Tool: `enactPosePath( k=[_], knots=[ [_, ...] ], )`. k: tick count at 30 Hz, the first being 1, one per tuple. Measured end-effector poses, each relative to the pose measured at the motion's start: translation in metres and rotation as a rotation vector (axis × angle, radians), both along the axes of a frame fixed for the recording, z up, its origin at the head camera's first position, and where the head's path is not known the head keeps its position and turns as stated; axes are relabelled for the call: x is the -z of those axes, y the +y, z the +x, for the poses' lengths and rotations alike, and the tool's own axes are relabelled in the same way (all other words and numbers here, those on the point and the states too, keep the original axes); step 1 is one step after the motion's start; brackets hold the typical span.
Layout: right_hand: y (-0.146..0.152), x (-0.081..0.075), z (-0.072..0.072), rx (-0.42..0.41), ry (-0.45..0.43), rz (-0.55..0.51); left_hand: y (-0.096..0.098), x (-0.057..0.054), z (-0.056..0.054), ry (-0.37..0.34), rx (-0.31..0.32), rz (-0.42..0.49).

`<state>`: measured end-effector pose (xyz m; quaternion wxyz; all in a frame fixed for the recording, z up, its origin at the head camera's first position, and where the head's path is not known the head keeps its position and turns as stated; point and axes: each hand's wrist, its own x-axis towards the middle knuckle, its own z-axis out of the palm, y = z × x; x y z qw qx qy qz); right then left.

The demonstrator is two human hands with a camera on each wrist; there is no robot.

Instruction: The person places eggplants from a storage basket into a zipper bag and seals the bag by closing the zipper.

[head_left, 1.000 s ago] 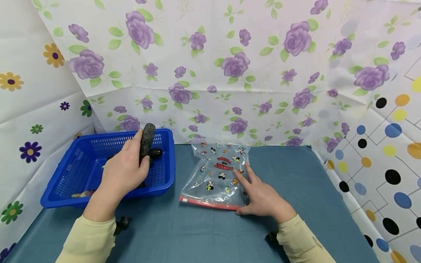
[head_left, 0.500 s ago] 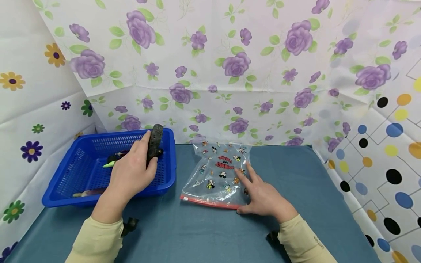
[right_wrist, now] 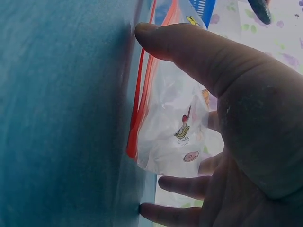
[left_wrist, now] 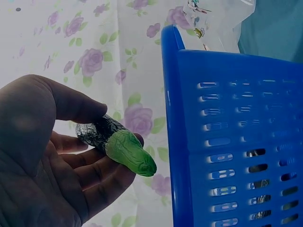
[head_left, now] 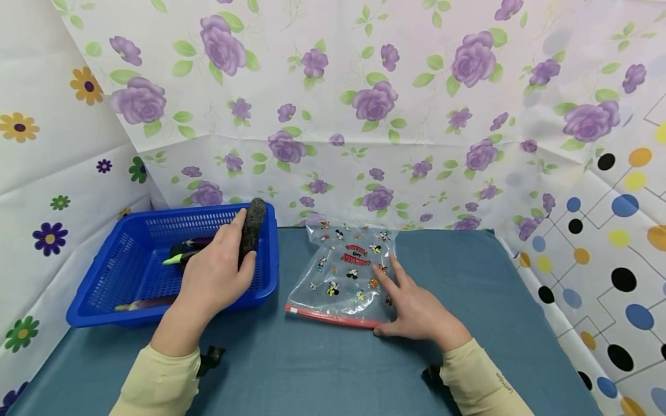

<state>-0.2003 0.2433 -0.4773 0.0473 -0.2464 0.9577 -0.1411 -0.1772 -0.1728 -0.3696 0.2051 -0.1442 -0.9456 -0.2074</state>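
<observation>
My left hand (head_left: 218, 271) grips a dark, bumpy cucumber (head_left: 252, 228) above the right part of the blue basket (head_left: 93, 289). In the left wrist view, the thumb and fingers close around the cucumber (left_wrist: 125, 149), whose pale green end sticks out beside the basket wall (left_wrist: 213, 71). My right hand (head_left: 416, 309) spreads its fingers over the right side of a clear zip bag (head_left: 312, 294) printed with cartoon figures. Its thumb (right_wrist: 161, 40) lies by the bag's red zip edge (right_wrist: 142, 109). The bag lies flat, zip towards me; whether its mouth is parted cannot be told.
Inside the basket are a dark eggplant with a green tip (head_left: 174, 259) and a purplish one (head_left: 148, 303); my left hand hides part of the contents. A blue-green cloth (head_left: 291, 370) covers the table. Flowered sheeting (head_left: 333, 115) hangs behind, dotted sheeting (head_left: 619, 242) at the right.
My left hand has moved right across the basket with the cucumber, uncovering more of the eggplants at left. My right hand has stayed on the bag.
</observation>
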Motion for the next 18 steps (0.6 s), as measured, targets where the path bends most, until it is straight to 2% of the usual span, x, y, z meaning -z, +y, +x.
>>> enactPosePath(
  k=[18],
  knots=[
    [0.0017,0.005,-0.0029,-0.022,0.097,-0.026,0.0074,0.0022,0.005,0.038,0.05,0.001]
  ],
)
